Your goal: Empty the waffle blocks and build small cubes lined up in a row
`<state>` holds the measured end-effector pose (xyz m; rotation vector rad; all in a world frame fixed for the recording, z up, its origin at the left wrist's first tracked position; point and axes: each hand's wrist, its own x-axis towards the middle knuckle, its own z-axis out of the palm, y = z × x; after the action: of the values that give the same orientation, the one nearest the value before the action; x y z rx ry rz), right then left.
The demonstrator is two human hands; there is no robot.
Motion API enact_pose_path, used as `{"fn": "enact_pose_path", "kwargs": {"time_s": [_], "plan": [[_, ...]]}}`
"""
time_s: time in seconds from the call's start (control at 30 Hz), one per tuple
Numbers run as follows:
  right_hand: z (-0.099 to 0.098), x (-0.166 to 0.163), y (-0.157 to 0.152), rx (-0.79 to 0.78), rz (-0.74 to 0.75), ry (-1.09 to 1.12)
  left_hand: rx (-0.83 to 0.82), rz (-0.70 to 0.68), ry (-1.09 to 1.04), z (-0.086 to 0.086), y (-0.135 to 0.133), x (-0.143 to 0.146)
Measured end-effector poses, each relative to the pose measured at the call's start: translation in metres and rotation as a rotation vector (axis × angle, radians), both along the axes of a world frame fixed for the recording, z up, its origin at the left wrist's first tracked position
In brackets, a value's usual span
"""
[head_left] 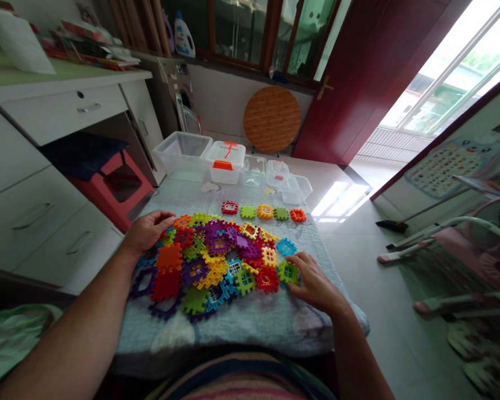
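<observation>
A heap of colourful plastic interlocking building blocks [214, 272] lies on a cloth-covered table [250, 333]. Many of them are flat squares with notched edges, some with window grids. My left hand [152, 230] rests against the heap's left edge, fingers stretched out and holding nothing I can see. At the right edge, my right hand [314, 280] has thumb and fingers around the side of a green window block [289, 273]. A blue block [286, 246] lies just beyond those fingers. Behind the heap is a spaced row with a red block [229, 207], a yellow block [265, 211] and an orange block [298, 215], with green ones between.
Along the table's far edge stand an open clear bin [183, 153], a lidded box with orange latches [227, 164] and smaller clear containers [277, 173]. A red stool [116, 180] is at the left, beside white drawers [37, 216]. A pink chair [462, 244] stands right.
</observation>
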<state>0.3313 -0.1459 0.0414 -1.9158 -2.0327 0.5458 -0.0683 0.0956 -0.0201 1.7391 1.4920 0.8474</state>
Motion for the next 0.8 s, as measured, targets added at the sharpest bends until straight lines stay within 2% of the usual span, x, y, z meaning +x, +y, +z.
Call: {"fn": "enact_pose_path", "kwargs": {"time_s": [0.57,0.7,0.8], "plan": [[0.005,-0.009,0.015,-0.100,-0.012,-0.076,0.016,0.001,-0.039,0.004,-0.003,0.004],[0.004,-0.008,0.017,-0.074,-0.002,-0.086,0.015,-0.016,-0.040,0.003,-0.002,0.003],[0.012,-0.007,0.023,-0.018,0.012,-0.091,0.018,-0.023,-0.045,0.004,-0.002,0.003]]}}
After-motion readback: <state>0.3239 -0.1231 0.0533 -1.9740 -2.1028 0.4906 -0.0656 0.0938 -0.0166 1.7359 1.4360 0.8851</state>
